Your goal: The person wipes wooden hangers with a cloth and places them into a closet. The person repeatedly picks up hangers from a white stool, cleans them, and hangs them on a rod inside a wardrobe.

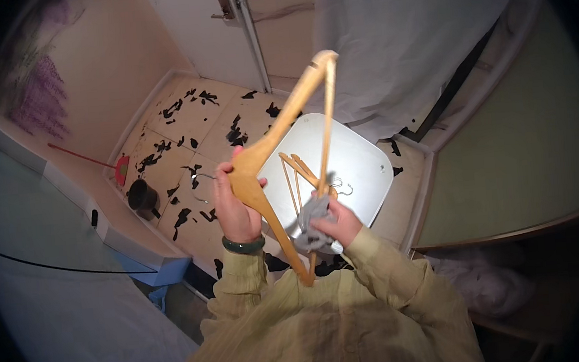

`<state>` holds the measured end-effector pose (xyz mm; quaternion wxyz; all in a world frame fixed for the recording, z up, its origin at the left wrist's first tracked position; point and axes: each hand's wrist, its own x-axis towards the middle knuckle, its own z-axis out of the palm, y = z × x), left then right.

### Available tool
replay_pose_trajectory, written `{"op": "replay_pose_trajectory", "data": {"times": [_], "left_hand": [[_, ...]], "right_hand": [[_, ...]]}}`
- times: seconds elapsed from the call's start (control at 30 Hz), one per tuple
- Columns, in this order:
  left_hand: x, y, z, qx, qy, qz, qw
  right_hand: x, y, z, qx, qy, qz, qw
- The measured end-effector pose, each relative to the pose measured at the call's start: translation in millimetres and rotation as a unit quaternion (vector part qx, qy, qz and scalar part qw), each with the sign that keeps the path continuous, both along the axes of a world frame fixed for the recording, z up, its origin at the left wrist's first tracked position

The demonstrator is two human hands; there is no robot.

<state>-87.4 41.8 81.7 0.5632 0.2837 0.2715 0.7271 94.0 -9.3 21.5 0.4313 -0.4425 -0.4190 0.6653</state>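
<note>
My left hand [239, 208] grips a wooden clothes hanger [246, 170] at its middle, beside the metal hook, which points left. With a crumpled grey cloth [315, 221], my right hand [343, 222] holds the hanger's thin lower bar, the cloth wrapped against the wood. Beyond and below the hands is a white square tabletop or stool seat [359, 160]. More wooden hangers [303, 170] with metal hooks lie on it, partly hidden by the cloth and my right hand. A dark green bangle [244, 246] circles my left wrist.
Scattered dark scraps [182, 217] cover parts of the tiled floor. A dark bucket or pot [142, 195] and a red-handled dustpan or brush [122, 170] stand by the left wall. Behind are a white door [201, 29] and a hanging pale sheet [390, 35]. A greenish panel [512, 163] rises at right.
</note>
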Motion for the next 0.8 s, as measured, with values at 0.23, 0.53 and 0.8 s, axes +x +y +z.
{"op": "replay_pose_trajectory", "data": {"times": [0.23,0.53,0.8], "left_hand": [[18,-10,-4,0.010,0.058,-0.066,0.996],[30,-7,-3,0.011,0.043,-0.117,0.992],[54,0,-4,0.019,0.102,-0.201,0.974]], "right_hand": [[59,91,34,0.084,0.123,-0.142,0.979],[126,146,94,0.319,-0.107,-0.402,0.852],[31,102,100,0.536,-0.330,-0.119,0.768]]}}
